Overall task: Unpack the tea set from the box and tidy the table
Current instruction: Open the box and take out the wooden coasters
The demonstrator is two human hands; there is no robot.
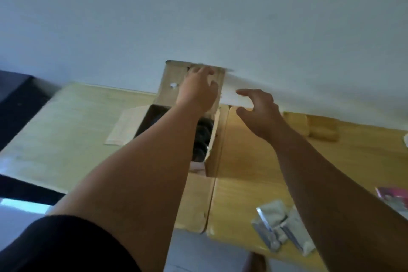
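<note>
An open cardboard box (pixel 212 157) stands on the pale wooden table (pixel 66 130), against the wall. Its back flap (pixel 169 79) stands upright. Dark round tea set pieces (pixel 202 137) show inside, partly hidden by my left forearm. My left hand (pixel 197 88) reaches over the box and lies against the upright flap, fingers spread at its top edge. My right hand (pixel 258 110) hovers just right of the flap, fingers apart, holding nothing.
A pale side flap or sheet (pixel 123 126) lies flat left of the box. Silver foil packets (pixel 278 227) lie near the front right edge, with a pink packet (pixel 393 194) further right. Yellow-brown blocks (pixel 318 126) sit by the wall. Dark furniture (pixel 17 99) stands at the left.
</note>
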